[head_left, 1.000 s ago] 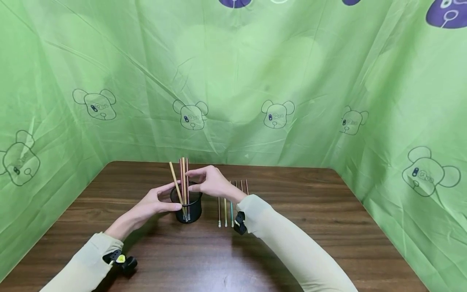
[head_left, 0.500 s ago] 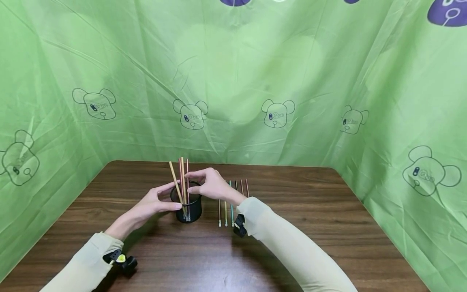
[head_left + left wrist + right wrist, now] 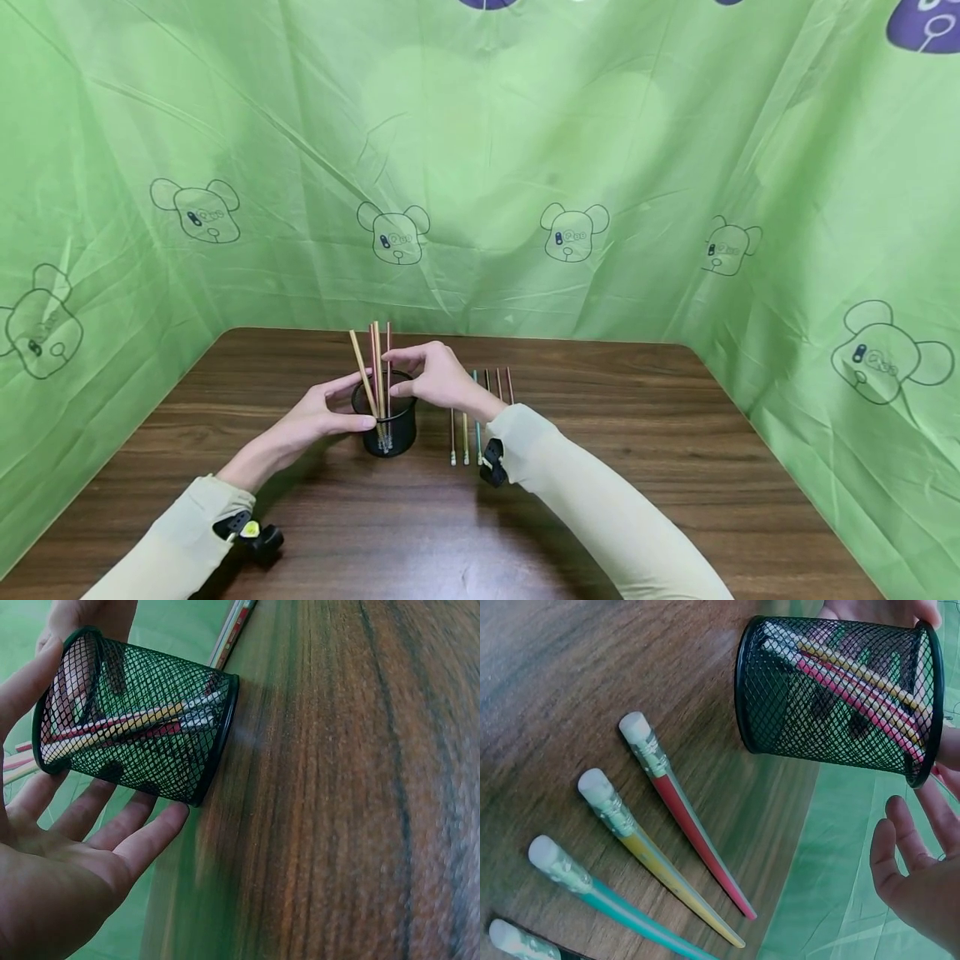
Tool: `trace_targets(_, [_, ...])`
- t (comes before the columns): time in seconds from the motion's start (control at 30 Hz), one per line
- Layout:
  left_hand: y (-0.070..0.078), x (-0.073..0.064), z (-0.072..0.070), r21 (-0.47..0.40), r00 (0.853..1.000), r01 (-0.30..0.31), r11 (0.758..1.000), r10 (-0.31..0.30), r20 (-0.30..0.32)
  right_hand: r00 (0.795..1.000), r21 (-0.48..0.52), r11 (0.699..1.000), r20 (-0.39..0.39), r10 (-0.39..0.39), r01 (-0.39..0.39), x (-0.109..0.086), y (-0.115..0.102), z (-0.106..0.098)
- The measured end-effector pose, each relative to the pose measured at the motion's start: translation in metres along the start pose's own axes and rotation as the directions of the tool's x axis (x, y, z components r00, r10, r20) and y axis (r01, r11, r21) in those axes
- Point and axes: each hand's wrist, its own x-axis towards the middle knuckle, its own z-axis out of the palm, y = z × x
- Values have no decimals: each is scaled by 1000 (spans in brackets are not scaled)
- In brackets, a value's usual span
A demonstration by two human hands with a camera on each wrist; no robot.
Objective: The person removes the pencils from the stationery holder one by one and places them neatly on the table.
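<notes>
A black mesh pencil cup (image 3: 397,437) stands upright on the table with several pencils in it, eraser ends down. My left hand (image 3: 318,414) holds the cup from the left, thumb at the near rim; in the left wrist view its fingers (image 3: 150,836) spread along the mesh wall. Over the right side of the rim, my right hand (image 3: 438,379) pinches a red pencil (image 3: 389,337) between thumb and index finger, the pencil's lower end inside the cup. A yellow pencil (image 3: 358,354) leans left against the rim. In the right wrist view the other right fingers curl loosely.
Right of the cup several pencils lie in a row on the wooden table (image 3: 600,467), among them a red (image 3: 694,832), a yellow (image 3: 664,874) and a teal one (image 3: 630,915). My right forearm passes over part of the row. Green cloth (image 3: 480,167) encloses the table's back and sides.
The red pencil in my right hand has shifted slightly right, away from the other pencils in the cup. My left hand keeps its place on the cup.
</notes>
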Motion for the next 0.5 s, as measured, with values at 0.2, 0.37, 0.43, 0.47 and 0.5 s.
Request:
trace_targets(0.2, [0,-1,1,7,1000,-7,1000,7,-1,999,59,998,23,28,-30,-2,-1,3])
trace_targets(0.37, [1,-1,1,8,1000,-1,1000,1,-2,999,58,998,-41,5,-2,-3,-1,4])
trace_targets(0.43, [1,-1,1,13,1000,5,1000,-5,-7,996,64,998,-86,-10,16,-3,0,3])
trace_targets(0.47, [1,-1,1,18,1000,9,1000,-8,-10,994,68,997,-112,-15,23,-3,1,2])
trace_targets(0.5, [1,-1,0,23,1000,11,1000,-11,-14,991,79,997,-132,-17,27,-3,0,1])
